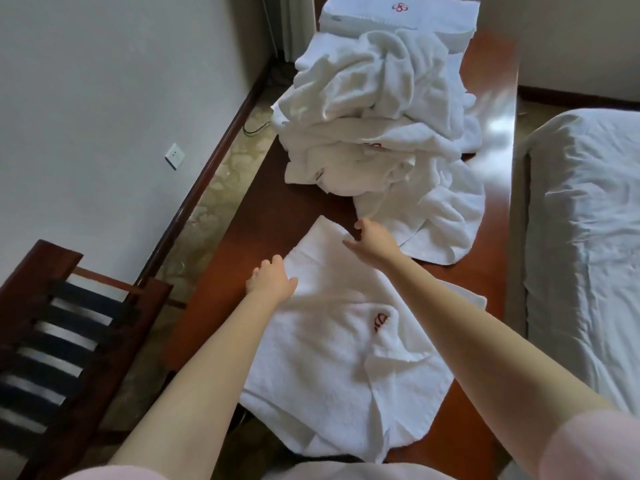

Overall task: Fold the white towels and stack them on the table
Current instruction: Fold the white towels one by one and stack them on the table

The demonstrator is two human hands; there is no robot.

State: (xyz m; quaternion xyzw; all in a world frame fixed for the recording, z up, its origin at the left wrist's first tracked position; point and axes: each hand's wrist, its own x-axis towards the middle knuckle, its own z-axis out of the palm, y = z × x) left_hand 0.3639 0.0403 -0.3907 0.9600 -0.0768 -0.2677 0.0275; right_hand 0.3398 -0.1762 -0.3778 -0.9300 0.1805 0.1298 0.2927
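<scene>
We are flattening the near towel (332, 358) on the table (263, 209): left hand (272, 280) grip spread, pressing; right hand (372, 237) grip curled at far corner, pinching unclear. Far folded stack (398, 22) done; rumpled pile (374, 98) waiting.

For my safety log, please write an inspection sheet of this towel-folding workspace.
Surface: glossy reddish-brown wooden table, partly covered by towels.
Job's things: spread white terry towel with red emblem, near; rumpled heap of white towels, middle; folded white towel stack, far end.
Clutter: nothing seen.
Hands: left hand rests on the spread towel's left edge; right hand at its far corner, grip unclear.
Cables: thin dark cable on floor by the wall.
Surroundings: white-sheeted bed right; dark slatted wooden rack left.
</scene>
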